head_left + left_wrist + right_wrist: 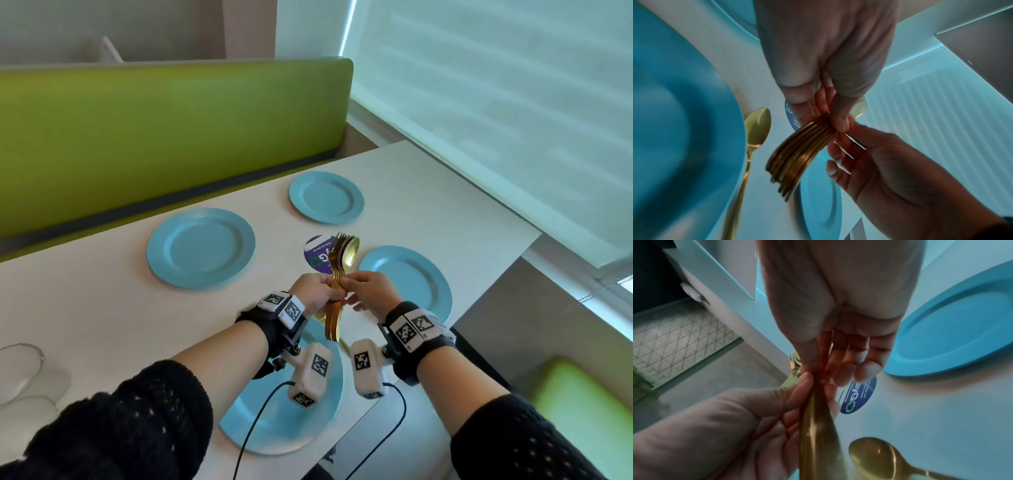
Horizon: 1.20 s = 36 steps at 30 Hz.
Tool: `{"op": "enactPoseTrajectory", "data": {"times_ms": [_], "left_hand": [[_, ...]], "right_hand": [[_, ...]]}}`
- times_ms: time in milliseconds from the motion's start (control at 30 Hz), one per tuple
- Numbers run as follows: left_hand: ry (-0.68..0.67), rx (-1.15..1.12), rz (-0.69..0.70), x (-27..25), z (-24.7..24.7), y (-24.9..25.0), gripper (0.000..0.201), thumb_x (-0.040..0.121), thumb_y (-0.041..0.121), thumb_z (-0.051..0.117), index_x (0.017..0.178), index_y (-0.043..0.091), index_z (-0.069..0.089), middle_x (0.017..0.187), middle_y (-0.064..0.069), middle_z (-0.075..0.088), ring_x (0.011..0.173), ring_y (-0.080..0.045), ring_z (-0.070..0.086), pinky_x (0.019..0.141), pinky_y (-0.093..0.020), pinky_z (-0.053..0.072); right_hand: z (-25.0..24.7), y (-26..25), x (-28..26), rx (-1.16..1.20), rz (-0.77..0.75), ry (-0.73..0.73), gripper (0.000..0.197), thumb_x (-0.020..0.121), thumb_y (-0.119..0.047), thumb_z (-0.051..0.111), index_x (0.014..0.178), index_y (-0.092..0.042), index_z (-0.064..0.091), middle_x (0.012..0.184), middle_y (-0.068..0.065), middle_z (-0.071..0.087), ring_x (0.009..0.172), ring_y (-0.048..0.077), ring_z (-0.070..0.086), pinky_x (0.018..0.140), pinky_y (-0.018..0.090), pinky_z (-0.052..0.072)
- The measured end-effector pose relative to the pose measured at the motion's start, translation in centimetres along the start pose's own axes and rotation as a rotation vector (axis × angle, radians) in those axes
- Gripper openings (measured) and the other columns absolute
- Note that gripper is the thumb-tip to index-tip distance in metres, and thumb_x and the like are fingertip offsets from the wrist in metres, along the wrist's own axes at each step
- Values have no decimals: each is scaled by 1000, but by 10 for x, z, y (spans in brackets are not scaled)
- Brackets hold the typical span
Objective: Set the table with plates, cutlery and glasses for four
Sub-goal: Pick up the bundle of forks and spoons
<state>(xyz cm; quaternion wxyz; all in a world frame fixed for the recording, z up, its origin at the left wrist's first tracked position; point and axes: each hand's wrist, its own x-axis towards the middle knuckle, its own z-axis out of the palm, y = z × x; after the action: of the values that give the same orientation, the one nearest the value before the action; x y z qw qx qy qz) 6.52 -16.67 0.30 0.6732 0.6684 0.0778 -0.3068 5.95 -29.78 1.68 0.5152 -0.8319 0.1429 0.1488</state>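
Observation:
Four blue plates lie on the white table (102,308): far left (200,251), far right (325,197), near right (411,281) and nearest (274,428), partly under my wrists. My left hand (323,293) grips a bundle of gold cutlery (339,267) by the handles, heads pointing away, above the table's middle. My right hand (352,284) pinches the bundle's handles with thumb and forefinger; its other fingers are spread. The left wrist view shows the fanned handle ends of the bundle (797,154). One gold spoon (756,126) lies on the table beside the nearest plate (674,113).
Clear glasses (20,370) stand at the table's near left edge. A round purple sticker (318,255) marks the table centre. A green bench back (171,137) runs along the far side, a window blind (496,120) along the right, and a green seat (582,401) below right.

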Motion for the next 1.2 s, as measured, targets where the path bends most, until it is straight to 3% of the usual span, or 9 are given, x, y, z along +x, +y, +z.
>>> {"op": "enactPoseTrajectory", "data": {"times_ms": [167,233,400,500,600,800,967,1133,1200], "left_hand": [[23,-35,-26,37,17,21,11,87,0,60,85,10,63,78,-6,64,72,-18,62,84,-37,54],[59,-20,-35,55,23,30,10,86,2,62,81,11,62,76,-5,65,73,-18,63,89,-39,54],[174,3,-50,97,29,50,7,86,4,63,85,11,62,77,-5,66,82,-22,64,91,-40,54],[229,-46,-59,112,27,55,7,89,1,58,87,7,60,74,-7,62,69,-20,61,76,-35,55],[277,-65,-72,122,23,55,6,88,1,59,89,8,60,75,-8,62,70,-19,61,82,-38,54],[347,-87,-99,136,17,54,9,89,-1,58,92,6,60,76,-9,62,68,-18,61,76,-34,56],[357,-57,-118,144,24,54,11,86,1,62,82,12,61,75,-9,65,75,-24,63,95,-43,51],[357,-73,-114,148,31,55,16,87,-2,61,77,11,59,71,-7,62,51,-8,62,73,-31,54],[366,-70,-118,148,34,55,16,87,-2,60,77,11,59,71,-6,62,50,-7,62,69,-28,54]], "right_hand": [[-38,1,43,120,70,-24,11,91,-17,59,82,-13,63,69,0,60,56,11,53,51,19,45],[-59,1,64,127,82,-7,14,91,-17,60,78,-15,61,70,0,60,57,11,54,53,20,46],[-130,9,119,-96,79,74,18,88,-16,63,70,-16,60,69,2,61,54,12,51,46,18,44],[-171,20,148,-373,113,118,7,85,-21,66,82,-16,69,83,6,67,65,18,61,58,27,51],[-198,33,168,-654,147,114,21,86,-25,63,101,-14,72,105,8,70,98,26,66,89,35,53],[-215,54,183,-957,196,35,30,92,-32,54,115,-17,68,118,5,66,108,21,63,96,30,49],[-216,65,190,-1003,201,26,33,94,-35,50,118,-19,65,123,2,64,112,18,61,98,27,48],[-218,72,195,-964,212,12,27,92,-30,54,114,-22,67,123,1,64,115,20,59,99,27,47],[-217,75,196,-959,217,16,25,91,-27,55,111,-21,69,120,2,65,113,21,59,98,29,48]]}}
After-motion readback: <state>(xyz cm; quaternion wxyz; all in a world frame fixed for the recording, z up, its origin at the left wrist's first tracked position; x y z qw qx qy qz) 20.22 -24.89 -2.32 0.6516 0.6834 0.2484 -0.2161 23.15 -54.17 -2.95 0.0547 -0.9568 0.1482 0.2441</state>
